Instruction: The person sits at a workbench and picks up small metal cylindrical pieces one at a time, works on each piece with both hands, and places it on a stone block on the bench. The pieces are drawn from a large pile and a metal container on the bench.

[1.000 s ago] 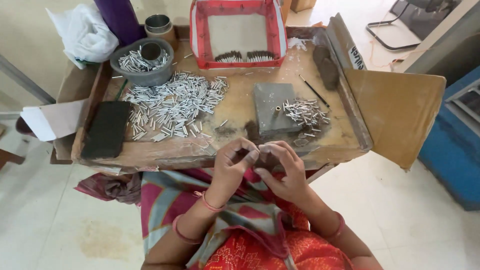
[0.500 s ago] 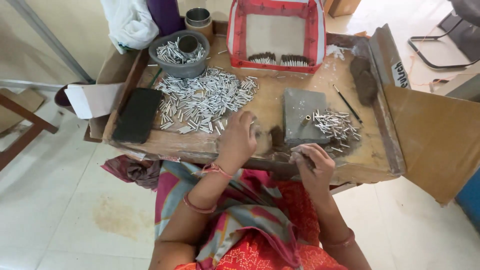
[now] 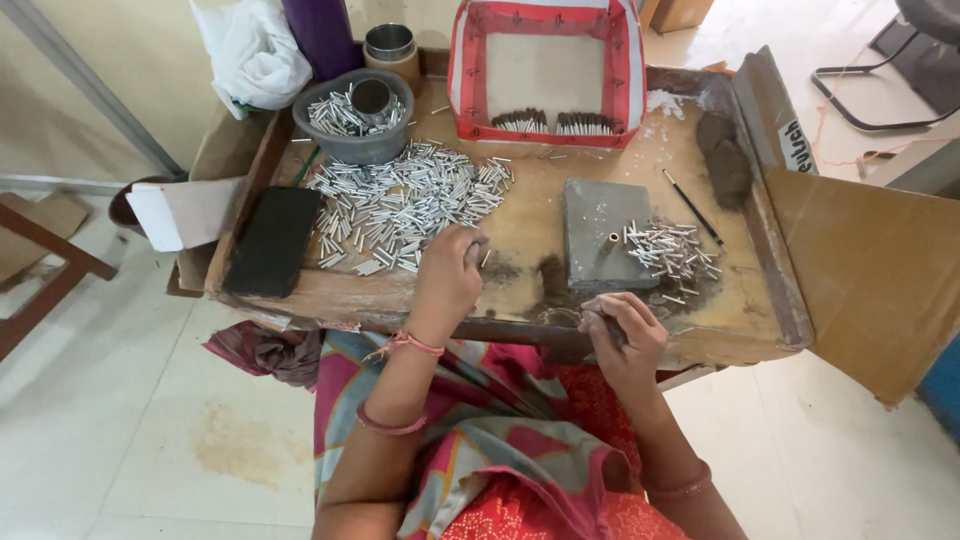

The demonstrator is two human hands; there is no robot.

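My left hand (image 3: 447, 285) reaches over the wooden work tray (image 3: 770, 320), fingertips pinched together at the near edge of a big pile of short silver tubes (image 3: 400, 200). I cannot see whether a tube is between the fingers. My right hand (image 3: 625, 335) rests at the tray's front edge, curled around a small dark brown lump (image 3: 600, 308). Just beyond it lies a grey block (image 3: 595, 255) with one tube (image 3: 611, 243) standing on it, and a smaller heap of tubes (image 3: 672, 252) to its right.
A grey bowl (image 3: 352, 148) of tubes, a red-rimmed basket (image 3: 545, 132) holding dark-tipped sticks, a black slab (image 3: 272, 240), a thin stick (image 3: 690, 208) and a dark clay lump (image 3: 725, 160) are on the tray. A white bag (image 3: 255, 50), a tin (image 3: 390, 45) and a cardboard flap (image 3: 870, 270) surround it.
The hands were together in front of me a second ago. The left hand has moved forward to the tube pile; the right has dropped to the tray's front edge.
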